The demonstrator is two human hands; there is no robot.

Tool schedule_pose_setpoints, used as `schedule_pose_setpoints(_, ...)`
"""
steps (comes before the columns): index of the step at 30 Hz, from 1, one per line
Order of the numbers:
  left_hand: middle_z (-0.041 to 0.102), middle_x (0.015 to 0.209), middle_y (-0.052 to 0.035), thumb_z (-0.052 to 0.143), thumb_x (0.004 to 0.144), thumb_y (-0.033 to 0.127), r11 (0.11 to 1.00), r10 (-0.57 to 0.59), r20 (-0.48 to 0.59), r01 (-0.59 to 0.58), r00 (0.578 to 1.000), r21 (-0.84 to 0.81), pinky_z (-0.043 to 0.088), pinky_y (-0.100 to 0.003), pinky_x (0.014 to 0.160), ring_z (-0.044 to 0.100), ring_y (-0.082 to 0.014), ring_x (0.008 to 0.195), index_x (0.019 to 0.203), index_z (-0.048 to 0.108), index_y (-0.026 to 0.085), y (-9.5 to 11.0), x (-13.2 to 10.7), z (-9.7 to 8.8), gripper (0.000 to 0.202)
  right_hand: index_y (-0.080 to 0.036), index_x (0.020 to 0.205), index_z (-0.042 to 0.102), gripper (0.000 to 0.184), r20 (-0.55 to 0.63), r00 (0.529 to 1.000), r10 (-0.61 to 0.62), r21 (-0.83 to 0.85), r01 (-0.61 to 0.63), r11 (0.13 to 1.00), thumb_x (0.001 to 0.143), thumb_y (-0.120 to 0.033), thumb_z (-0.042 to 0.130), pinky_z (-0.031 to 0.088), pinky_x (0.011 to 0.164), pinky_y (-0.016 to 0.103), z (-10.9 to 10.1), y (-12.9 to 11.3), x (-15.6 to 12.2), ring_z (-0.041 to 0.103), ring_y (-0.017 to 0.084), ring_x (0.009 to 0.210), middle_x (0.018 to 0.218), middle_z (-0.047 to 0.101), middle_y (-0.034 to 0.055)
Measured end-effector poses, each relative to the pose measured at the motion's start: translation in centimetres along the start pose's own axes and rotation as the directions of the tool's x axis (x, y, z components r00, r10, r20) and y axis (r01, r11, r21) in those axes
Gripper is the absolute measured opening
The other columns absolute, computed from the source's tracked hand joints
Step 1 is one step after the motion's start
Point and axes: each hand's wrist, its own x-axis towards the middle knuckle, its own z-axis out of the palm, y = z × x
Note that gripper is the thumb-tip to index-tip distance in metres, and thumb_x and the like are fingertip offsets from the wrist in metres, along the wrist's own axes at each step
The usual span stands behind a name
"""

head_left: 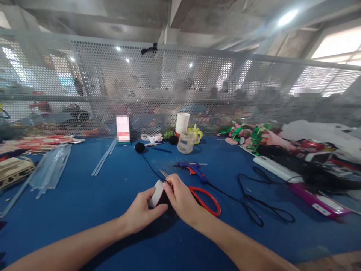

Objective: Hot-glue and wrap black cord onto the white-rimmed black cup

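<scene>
A white paper cup [155, 195] with a red edge and a dark wrapped part lies tilted between my hands. My left hand [139, 212] is closed around it from the left, thumb below and fingers above. My right hand [182, 199] pinches at the dark side of the cup, where a black yarn strand [149, 165] comes in. This strand runs back to a small black yarn ball [139, 147]. Under my right hand lie scissors with red handles [216, 203], their blades mostly hidden. A blue hot glue gun [194, 167] rests just beyond.
Stacked paper cups [182, 122], a clear jar [186, 143] and a phone [123, 128] stand at the back. Glue sticks [52, 167] lie left. A power strip [304, 192], cable loops [262, 210] and craft pieces [254, 137] occupy the right. Behind rises a perforated metal screen [158, 82].
</scene>
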Motion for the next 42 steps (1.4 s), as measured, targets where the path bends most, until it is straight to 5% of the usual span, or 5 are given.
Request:
schedule_pose_setpoints(26, 0.055, 0.073, -0.0029, 0.049, 0.071, 0.028, 0.992, 0.125, -0.007, -0.125, 0.992, 0.016, 0.041, -0.024, 0.059, 0.047, -0.0132, 0.062, 0.091, 0.053, 0.008, -1.2, 0.5, 0.5, 0.029, -0.019, 0.075, 0.039, 0.010, -0.050, 0.998, -0.034, 0.127, 0.040, 0.991, 0.082, -0.023, 0.034, 0.042, 0.070, 0.031, -1.2, 0.2, 0.3, 0.048, 0.016, 0.078, 0.082, 0.048, 0.0063)
schedule_pose_setpoints(42, 0.056, 0.085, -0.0038, 0.049, 0.073, 0.027, 0.988, 0.143, 0.041, -0.145, 0.989, 0.044, 0.041, -0.027, 0.075, 0.050, -0.0166, 0.077, 0.090, 0.053, 0.012, -1.2, 0.4, 0.2, 0.023, -0.018, 0.078, 0.040, 0.012, 0.070, 0.997, 0.043, 0.096, -0.050, 0.994, 0.083, -0.024, 0.031, 0.042, 0.066, 0.032, -1.0, 0.4, 0.2, 0.049, 0.017, 0.070, 0.075, 0.049, 0.0059)
